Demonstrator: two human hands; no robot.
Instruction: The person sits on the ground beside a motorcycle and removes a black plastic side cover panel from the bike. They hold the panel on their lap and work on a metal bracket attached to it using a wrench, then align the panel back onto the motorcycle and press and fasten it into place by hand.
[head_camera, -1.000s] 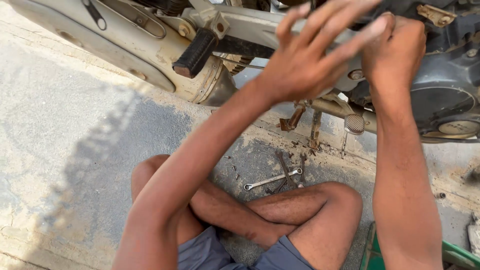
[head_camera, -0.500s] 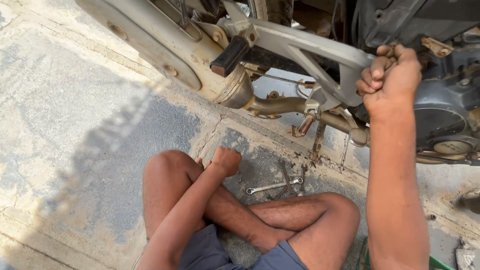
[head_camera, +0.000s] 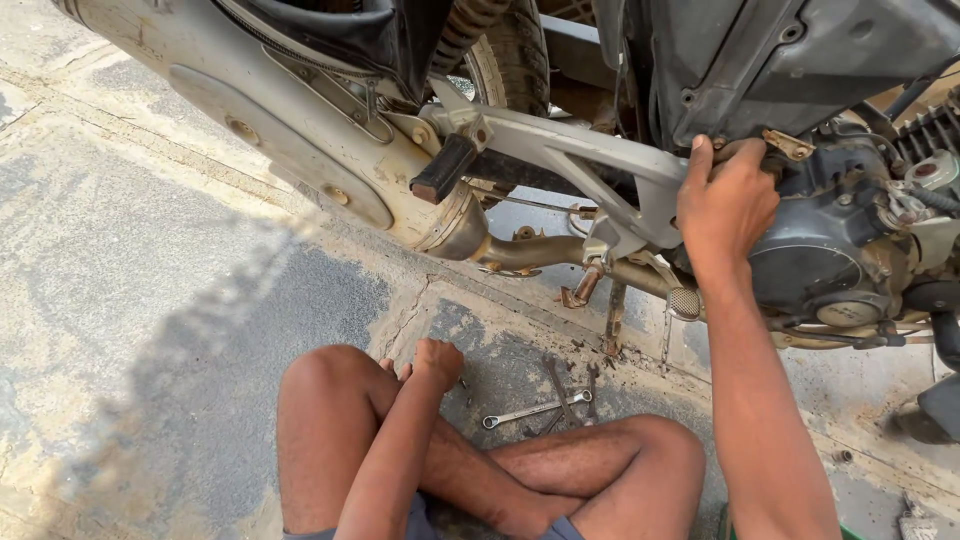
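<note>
I sit cross-legged on the concrete beside a motorcycle. My right hand (head_camera: 725, 200) is raised and grips the motorcycle's frame (head_camera: 570, 150) near the dark engine (head_camera: 830, 250), fingers curled over its upper edge. My left hand (head_camera: 432, 362) is low, closed in a loose fist by my left knee, close to the ground; whether it holds anything I cannot tell. A silver spanner (head_camera: 535, 410) lies on the ground just right of that hand, with several more dark tools (head_camera: 565, 385) beside it.
The dusty exhaust muffler (head_camera: 270, 120) runs up to the left, with a black footpeg (head_camera: 442, 168) sticking out over it. The rear tyre (head_camera: 510, 55) shows behind the frame. A rusty stand (head_camera: 612, 318) reaches the ground. Cracked, oil-stained concrete (head_camera: 150, 300) stretches left.
My left hand dropped from the motorcycle's frame to the ground by my knee. My right hand stayed gripping the frame. The view shifted and now shows more of the motorcycle.
</note>
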